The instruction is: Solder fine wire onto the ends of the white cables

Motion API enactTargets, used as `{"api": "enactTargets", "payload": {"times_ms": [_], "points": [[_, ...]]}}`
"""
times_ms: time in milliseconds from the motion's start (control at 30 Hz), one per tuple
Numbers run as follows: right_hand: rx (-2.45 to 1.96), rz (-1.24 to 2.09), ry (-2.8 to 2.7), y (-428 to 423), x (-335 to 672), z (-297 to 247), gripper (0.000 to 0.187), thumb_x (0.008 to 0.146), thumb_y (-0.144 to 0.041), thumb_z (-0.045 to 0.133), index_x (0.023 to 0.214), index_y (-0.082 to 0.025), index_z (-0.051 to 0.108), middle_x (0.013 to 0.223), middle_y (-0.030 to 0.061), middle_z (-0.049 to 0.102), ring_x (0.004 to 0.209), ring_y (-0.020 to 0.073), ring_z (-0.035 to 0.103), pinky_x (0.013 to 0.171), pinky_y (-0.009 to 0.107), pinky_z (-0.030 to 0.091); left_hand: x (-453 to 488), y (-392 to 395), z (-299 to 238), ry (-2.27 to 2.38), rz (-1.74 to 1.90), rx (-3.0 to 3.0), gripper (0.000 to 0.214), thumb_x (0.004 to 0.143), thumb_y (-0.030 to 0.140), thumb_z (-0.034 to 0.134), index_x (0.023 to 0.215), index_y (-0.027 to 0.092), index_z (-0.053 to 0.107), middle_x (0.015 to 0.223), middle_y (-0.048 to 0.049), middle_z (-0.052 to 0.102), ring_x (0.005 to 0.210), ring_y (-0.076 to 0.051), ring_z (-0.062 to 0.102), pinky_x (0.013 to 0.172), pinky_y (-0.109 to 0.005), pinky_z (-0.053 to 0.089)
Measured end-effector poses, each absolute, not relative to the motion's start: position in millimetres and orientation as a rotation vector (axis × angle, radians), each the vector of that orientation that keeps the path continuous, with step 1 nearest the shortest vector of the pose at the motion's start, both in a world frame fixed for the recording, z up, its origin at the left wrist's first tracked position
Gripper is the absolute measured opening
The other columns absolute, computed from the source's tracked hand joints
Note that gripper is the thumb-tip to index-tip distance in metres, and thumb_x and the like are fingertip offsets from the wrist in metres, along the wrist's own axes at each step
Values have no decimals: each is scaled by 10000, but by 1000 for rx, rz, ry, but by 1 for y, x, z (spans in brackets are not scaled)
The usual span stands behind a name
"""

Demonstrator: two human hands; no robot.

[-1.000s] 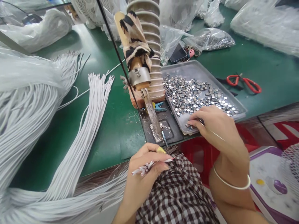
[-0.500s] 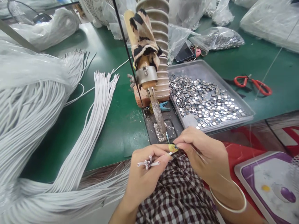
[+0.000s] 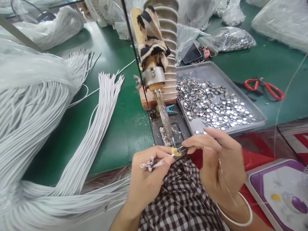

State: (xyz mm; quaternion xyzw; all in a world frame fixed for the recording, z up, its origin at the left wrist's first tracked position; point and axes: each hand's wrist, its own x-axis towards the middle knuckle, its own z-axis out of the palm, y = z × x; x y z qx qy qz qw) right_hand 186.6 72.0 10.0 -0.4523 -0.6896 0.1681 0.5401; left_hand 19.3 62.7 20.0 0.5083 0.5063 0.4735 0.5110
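My left hand (image 3: 146, 179) is closed on several white cord ends (image 3: 150, 164), with one cord tip pinched at my yellow-taped thumb (image 3: 175, 151). My right hand (image 3: 218, 160) pinches a small metal clip (image 3: 181, 150) against that cord tip, just below the press tool's tip (image 3: 171, 136). The grey tray (image 3: 240, 128) full of shiny metal clips (image 3: 211, 104) lies just beyond my right hand. A dark base plate (image 3: 161, 128) sits under the press.
Long white cord bundles (image 3: 91, 128) fan across the green table (image 3: 120, 128) at left. Red-handled scissors (image 3: 264, 86) lie at right. A phone (image 3: 191, 54) and clear bags of parts (image 3: 228, 38) are behind the tray. A purple-rimmed stool (image 3: 276, 189) stands at lower right.
My right hand left the tray of clips and came to the cord tip in my left hand, bringing a clip with it. My left hand rose slightly toward the press.
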Motion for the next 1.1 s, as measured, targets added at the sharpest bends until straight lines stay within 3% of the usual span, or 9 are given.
{"api": "enactTargets", "payload": {"times_ms": [100, 300, 567, 867, 1000, 1100], "points": [[-1044, 331, -1639, 67, 186, 12, 220, 917, -48, 585, 1077, -195, 615, 957, 18, 751, 890, 115, 722, 809, 220, 614, 17, 65, 23, 1237, 1171, 1224, 219, 843, 95, 608, 660, 197, 670, 899, -1, 811, 714, -139, 688, 456, -195, 365], [-988, 81, -1774, 71, 177, 24, 237, 825, 58, 656, 984, -115, 691, 1062, 83, 747, 983, 100, 715, 990, 176, 563, 14, 70, 32, 1266, 1203, 1289, 237, 838, 64, 584, 671, 213, 661, 897, 42, 805, 694, -116, 677, 436, -191, 334], [-970, 41, -1777, 74, 175, 28, 211, 810, 65, 679, 945, -94, 706, 1047, 86, 747, 971, 88, 712, 981, 147, 561, 13, 72, 39, 1274, 1198, 1318, 256, 826, 33, 568, 674, 218, 660, 902, 68, 795, 682, -102, 675, 609, -201, 472], [-969, 139, -1729, 73, 176, 23, 213, 801, 41, 688, 943, -116, 712, 1018, 72, 754, 917, 111, 733, 927, 175, 602, 10, 78, 40, 1232, 1138, 1183, 238, 791, 68, 585, 615, 202, 673, 844, 17, 809, 638, -124, 657, 572, -216, 477], [-991, 153, -1683, 75, 171, 21, 282, 785, 13, 721, 994, -177, 728, 1061, 61, 761, 890, 150, 747, 841, 244, 655, 10, 85, 37, 1179, 1194, 1060, 216, 762, 95, 615, 609, 211, 713, 794, 30, 808, 401, -47, 424, 524, -220, 458], [-997, 159, -1663, 75, 169, 21, 312, 781, -7, 740, 1021, -206, 738, 1087, 58, 763, 877, 174, 754, 803, 296, 674, 10, 88, 38, 1154, 1221, 995, 199, 744, 103, 626, 605, 201, 730, 783, 16, 804, 341, -14, 247, 417, -210, 365]]}}
